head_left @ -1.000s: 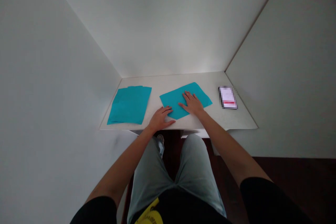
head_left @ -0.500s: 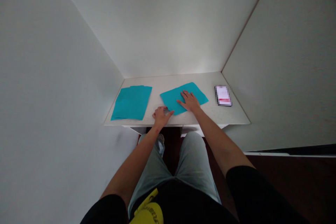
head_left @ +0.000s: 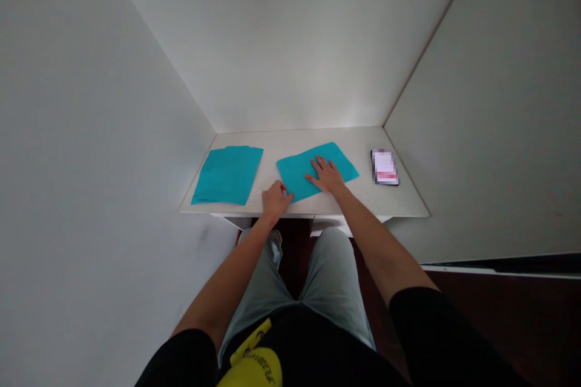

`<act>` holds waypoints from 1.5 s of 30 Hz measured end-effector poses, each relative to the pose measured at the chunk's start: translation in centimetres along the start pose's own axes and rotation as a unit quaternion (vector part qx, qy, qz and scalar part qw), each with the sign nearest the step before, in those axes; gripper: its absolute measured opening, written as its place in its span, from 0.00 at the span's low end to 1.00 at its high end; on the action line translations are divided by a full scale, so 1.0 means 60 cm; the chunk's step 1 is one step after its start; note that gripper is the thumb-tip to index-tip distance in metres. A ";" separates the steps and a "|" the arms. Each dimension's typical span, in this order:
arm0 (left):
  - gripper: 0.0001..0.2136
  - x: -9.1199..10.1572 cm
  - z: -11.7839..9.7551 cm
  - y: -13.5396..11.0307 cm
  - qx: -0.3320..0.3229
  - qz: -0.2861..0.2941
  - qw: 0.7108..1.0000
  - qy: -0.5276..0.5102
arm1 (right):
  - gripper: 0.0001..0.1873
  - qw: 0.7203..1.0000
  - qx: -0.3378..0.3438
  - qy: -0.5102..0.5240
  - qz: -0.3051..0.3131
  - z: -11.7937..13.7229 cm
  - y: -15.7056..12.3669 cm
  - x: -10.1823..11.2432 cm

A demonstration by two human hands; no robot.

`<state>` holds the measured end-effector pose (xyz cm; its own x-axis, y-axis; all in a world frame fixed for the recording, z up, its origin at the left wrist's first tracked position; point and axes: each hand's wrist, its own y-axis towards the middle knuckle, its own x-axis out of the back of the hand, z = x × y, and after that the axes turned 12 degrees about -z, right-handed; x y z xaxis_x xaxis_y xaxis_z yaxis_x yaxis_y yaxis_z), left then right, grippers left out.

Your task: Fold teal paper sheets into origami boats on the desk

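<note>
A teal sheet of paper [head_left: 336,160] lies tilted in the middle of a small white table [head_left: 327,208]. My right hand [head_left: 325,175] rests flat on it with fingers spread, pressing it down. My left hand [head_left: 275,198] sits at the sheet's near left corner with its fingers curled at the paper's edge; whether it pinches the corner is unclear. A second stack of teal sheets [head_left: 227,174] lies flat at the table's left end, apart from both hands.
A phone [head_left: 385,167] with a lit screen lies at the table's right end. White walls close in the table at the left, back and right. My legs are under the table's front edge, above a dark floor.
My left hand has slid off the sheet's near corner toward the left and curled its fingers at the edge. My right hand has stayed flat on the sheet.
</note>
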<state>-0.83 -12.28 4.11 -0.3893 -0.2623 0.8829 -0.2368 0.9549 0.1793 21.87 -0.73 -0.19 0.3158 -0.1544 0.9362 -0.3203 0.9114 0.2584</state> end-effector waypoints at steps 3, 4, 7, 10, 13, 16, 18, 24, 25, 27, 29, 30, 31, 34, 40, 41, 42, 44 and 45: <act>0.15 -0.016 -0.015 0.013 -0.125 -0.036 0.991 -0.009 | 0.52 1.000 0.002 -0.010 0.010 0.002 -0.001 0.003; 0.17 -0.026 -0.024 0.021 -0.169 -0.034 0.985 -0.015 | 0.52 1.000 0.001 -0.014 0.014 0.003 -0.001 0.005; 0.25 -0.063 -0.047 0.056 -0.226 -0.004 0.974 -0.014 | 0.49 0.999 -0.004 -0.024 0.028 0.004 0.000 0.007; 0.33 -0.091 -0.050 0.093 -0.185 0.027 0.982 0.001 | 0.45 0.999 -0.004 -0.028 0.023 0.003 0.000 0.005; 0.38 -0.099 -0.031 0.110 -0.177 0.021 0.984 0.014 | 0.41 1.000 0.003 -0.017 0.002 0.002 -0.004 0.003; 0.41 -0.095 -0.016 0.105 -0.182 0.001 0.983 0.021 | 0.38 1.000 0.000 -0.008 -0.008 0.001 -0.007 0.005; 0.43 -0.090 -0.016 0.099 -0.170 0.000 0.985 0.021 | 0.37 1.000 -0.015 -0.005 -0.006 0.001 -0.005 0.007; 0.50 -0.089 -0.025 0.095 -0.178 0.003 0.983 0.048 | 0.39 0.992 -0.115 0.020 0.046 0.018 0.044 0.007; 0.51 -0.090 -0.024 0.096 -0.182 0.000 0.982 0.054 | 0.40 0.991 -0.124 0.020 0.049 0.022 0.051 0.006; 0.52 -0.093 -0.023 0.096 -0.186 -0.005 0.981 0.061 | 0.41 0.993 -0.109 0.012 0.046 0.026 0.058 0.003; 0.54 -0.094 -0.021 0.096 -0.188 -0.007 0.980 0.063 | 0.40 0.997 -0.070 0.002 0.039 0.022 0.053 0.003; 0.54 -0.094 -0.021 0.096 -0.189 -0.006 0.980 0.063 | 0.40 0.998 -0.053 -0.003 0.036 0.015 0.049 0.004; 0.54 -0.094 -0.021 0.096 -0.189 -0.005 0.980 0.063 | 0.40 0.999 -0.042 -0.007 0.032 0.007 0.044 0.006; 0.55 -0.093 -0.021 0.095 -0.186 -0.002 0.981 0.058 | 0.41 0.999 -0.025 -0.016 0.032 -0.030 0.033 0.015; 0.55 -0.092 -0.020 0.095 -0.181 -0.006 0.983 0.040 | 0.42 0.999 0.034 -0.011 0.032 -0.095 0.030 0.027; 0.55 -0.093 -0.020 0.095 -0.181 -0.007 0.983 0.037 | 0.42 0.999 0.044 -0.009 0.031 -0.102 0.029 0.029; 0.55 -0.093 -0.020 0.095 -0.182 -0.008 0.983 0.034 | 0.43 0.998 0.053 -0.005 0.030 -0.109 0.028 0.030; 0.55 -0.093 -0.019 0.094 -0.183 -0.011 0.983 0.027 | 0.43 0.997 0.073 0.005 0.032 -0.122 0.027 0.035; 0.54 -0.092 -0.019 0.094 -0.184 -0.012 0.983 0.025 | 0.43 0.996 0.083 0.010 0.035 -0.128 0.026 0.037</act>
<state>1.02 -5.29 0.73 -0.3415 -0.2867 0.8951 0.0963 0.9367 0.3367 28.96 3.30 0.49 0.3050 -0.0842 0.9486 -0.4848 0.8437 0.2307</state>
